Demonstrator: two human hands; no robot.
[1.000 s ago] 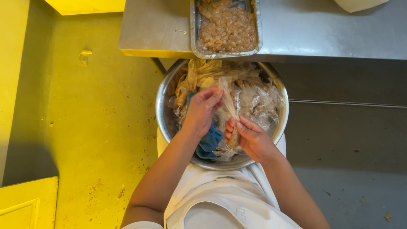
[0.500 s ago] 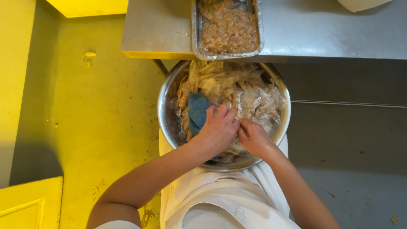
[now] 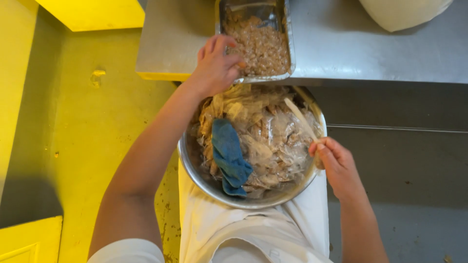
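A round metal bowl (image 3: 195, 168) rests on my lap, full of wet pale wrapper sheets (image 3: 273, 139) with a blue cloth (image 3: 228, 156) lying on them. My right hand (image 3: 336, 163) is at the bowl's right rim, pinched on one long pale wrapper strip (image 3: 300, 117) that slants up over the bowl. My left hand (image 3: 217, 65) reaches up to a rectangular metal tray (image 3: 287, 46) on the steel table, fingers curled into the brownish minced filling (image 3: 258, 44) at its near left corner.
The steel table (image 3: 380, 53) runs across the top, with a white sack (image 3: 402, 12) at its far right. A yellow floor (image 3: 73, 122) and yellow boxes lie to the left. A grey floor (image 3: 414, 170) lies to the right. My white apron (image 3: 243, 234) is below the bowl.
My left hand left the bowl and rose to the filling tray. The blue cloth now lies uncovered on the wrappers. My right hand shifted to the right rim, still holding a strip.
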